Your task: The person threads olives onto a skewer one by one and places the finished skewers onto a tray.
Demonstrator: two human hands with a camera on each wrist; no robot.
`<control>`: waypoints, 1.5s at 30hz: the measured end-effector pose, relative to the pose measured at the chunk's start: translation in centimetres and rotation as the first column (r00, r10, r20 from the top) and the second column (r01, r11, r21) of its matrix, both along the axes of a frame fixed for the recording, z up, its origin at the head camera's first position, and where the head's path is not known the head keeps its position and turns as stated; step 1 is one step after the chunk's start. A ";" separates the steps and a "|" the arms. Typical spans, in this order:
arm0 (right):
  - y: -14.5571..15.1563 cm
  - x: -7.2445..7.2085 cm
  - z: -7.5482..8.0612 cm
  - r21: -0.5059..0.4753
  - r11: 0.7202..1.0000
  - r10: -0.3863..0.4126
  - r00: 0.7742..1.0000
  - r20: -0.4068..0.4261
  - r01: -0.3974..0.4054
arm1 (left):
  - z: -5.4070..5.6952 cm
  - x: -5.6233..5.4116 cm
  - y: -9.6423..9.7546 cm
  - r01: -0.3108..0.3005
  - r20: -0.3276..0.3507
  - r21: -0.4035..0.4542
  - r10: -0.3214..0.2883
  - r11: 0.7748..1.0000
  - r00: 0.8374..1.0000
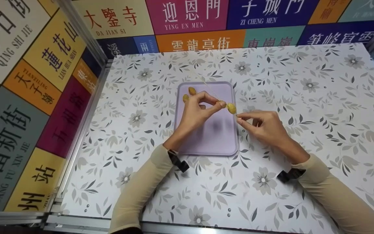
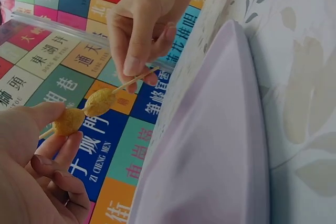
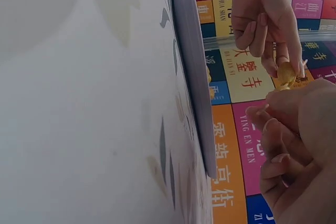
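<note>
Flowery tabletop (image 1: 222,185), purple tray (image 1: 206,144) — skewer (image 2: 137,79) held above it, left hand (image 1: 198,110) pinching one yellow ball (image 2: 69,123), right hand (image 1: 265,128) pinching the bare end. Looks featherlight, ball probably squishy — I'd grip the snappable skewer gently.

Place-name sign panels (image 1: 196,26) (Chinese characters, some with pinyin) border 3 sides of a floral-print tabletop (image 1: 141,133); silvery metal framing (image 1: 83,223) runs along its near edge.

Booth-like workspace: coloured, lettered panels (image 1: 192,14) for walls, metal framing (image 1: 76,222), flower-print tabletop (image 1: 219,198)
</note>
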State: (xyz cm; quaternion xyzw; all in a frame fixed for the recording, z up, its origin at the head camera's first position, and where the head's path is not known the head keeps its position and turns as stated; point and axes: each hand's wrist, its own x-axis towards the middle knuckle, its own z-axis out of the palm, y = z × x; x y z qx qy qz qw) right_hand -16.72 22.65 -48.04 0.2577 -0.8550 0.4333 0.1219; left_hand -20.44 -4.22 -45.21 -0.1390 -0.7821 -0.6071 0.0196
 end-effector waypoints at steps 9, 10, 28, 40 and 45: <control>-0.2 -0.1 0.1 0.024 0.999 -0.021 0.998 -0.059 0.022 | -0.2 0.1 0.0 0.002 -0.003 0.003 -0.002 1.000 1.000; -0.3 -0.1 0.1 0.021 0.999 -0.024 0.998 -0.062 0.025 | -0.2 0.1 0.0 0.013 -0.010 0.001 -0.013 1.000 1.000; 0.0 0.2 0.3 -0.047 0.997 -0.058 0.992 -0.110 0.053 | 0.3 -1.2 -1.0 0.141 -0.032 0.047 -0.139 0.989 0.990; 0.1 0.0 0.1 -0.078 0.996 -0.054 0.995 -0.082 0.048 | -0.1 -4.1 -6.4 -0.067 -0.030 -0.297 0.060 0.953 0.998; 0.2 0.0 0.0 -0.078 0.996 -0.054 0.996 -0.070 0.048 | -1.1 -4.8 -7.2 -0.049 -0.062 -0.445 0.023 0.894 0.998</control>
